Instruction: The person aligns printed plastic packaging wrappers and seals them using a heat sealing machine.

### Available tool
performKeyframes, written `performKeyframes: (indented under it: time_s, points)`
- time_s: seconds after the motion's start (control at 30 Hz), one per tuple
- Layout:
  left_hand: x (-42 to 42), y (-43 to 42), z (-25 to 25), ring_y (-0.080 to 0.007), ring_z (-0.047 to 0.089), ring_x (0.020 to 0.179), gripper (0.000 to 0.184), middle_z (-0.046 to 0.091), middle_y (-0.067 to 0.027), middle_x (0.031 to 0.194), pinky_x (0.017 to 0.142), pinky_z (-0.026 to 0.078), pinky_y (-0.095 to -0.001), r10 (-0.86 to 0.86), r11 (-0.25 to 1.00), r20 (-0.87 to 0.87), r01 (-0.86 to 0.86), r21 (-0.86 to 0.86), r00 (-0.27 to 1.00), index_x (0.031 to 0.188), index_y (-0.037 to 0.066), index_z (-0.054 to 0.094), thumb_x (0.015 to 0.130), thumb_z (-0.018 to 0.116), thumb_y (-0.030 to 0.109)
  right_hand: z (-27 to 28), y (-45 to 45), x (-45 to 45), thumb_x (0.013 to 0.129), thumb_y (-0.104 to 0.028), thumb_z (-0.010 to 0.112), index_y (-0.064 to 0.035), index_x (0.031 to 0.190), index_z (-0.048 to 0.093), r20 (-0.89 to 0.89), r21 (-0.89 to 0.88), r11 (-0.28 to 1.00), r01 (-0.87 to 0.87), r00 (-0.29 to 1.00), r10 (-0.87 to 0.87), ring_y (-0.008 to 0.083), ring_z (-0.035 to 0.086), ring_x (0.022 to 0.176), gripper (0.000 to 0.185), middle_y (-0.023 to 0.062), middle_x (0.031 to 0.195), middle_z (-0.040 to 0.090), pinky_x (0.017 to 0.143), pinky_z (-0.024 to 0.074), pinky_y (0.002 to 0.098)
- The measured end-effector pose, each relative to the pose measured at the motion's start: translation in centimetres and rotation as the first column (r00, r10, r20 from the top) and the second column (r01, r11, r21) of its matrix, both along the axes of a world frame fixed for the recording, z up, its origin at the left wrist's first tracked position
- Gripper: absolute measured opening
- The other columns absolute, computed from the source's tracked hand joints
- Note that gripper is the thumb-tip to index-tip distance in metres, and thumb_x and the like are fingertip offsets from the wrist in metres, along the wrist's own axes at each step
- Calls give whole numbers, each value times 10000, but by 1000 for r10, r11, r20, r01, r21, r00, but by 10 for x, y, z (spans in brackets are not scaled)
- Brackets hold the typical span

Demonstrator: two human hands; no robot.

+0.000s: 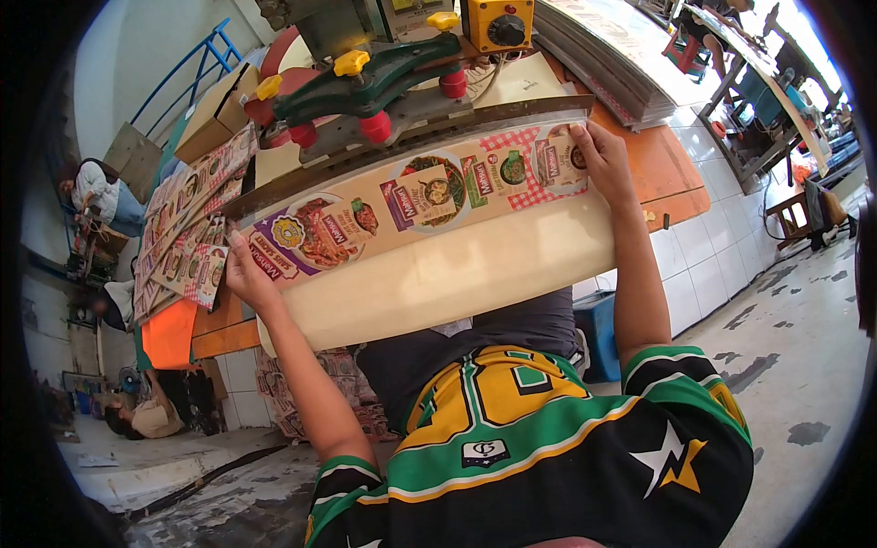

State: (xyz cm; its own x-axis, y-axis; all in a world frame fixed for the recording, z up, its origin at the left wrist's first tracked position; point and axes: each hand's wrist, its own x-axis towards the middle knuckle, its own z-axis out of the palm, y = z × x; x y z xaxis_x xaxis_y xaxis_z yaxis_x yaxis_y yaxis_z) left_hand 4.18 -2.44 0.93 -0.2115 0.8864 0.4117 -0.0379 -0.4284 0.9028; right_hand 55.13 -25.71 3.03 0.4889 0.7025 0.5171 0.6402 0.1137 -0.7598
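Observation:
A long printed strip with food pictures and a red checked pattern stretches across the middle of the view. My left hand pinches its left end, thumb on top. At its right end my right hand grips the edge near the upper corner, fingers partly hidden under it. Below the strip a smooth cream sheet bulges towards my lap. The strip's far edge lies along a dark metal bar at the foot of a machine. Over that bar sits a green clamp frame with yellow knobs and red feet.
Several printed strips lie piled at the left, beside an orange sheet and a cardboard box. A yellow control box with a black dial is on the machine. Stacked sheets stand behind right. Other people sit farther off.

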Motion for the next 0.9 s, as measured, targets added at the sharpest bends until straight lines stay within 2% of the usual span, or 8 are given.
performKeyframes:
  time_s: [0.53,0.9]
  points:
    - [3,-3,3,-70,675,776,423,733,-43,909,678,539,-226,10,1000,-2,-10,-3,1000,1023,-25,712,1023,627,389,0,0,0,1051,-360,580,28,945,674,-3,-4,1000,1,1000,-1,90,472,644,413,46,666,548,596,426,298]
    - [-1,2,-1,-72,666,777,417,731,-45,922,691,537,-225,12,1000,-6,-12,7,1000,1006,-28,713,1028,621,378,-2,2,1,1051,-366,579,30,921,659,0,23,1000,-1,1000,1,101,470,643,425,65,665,542,600,426,309]
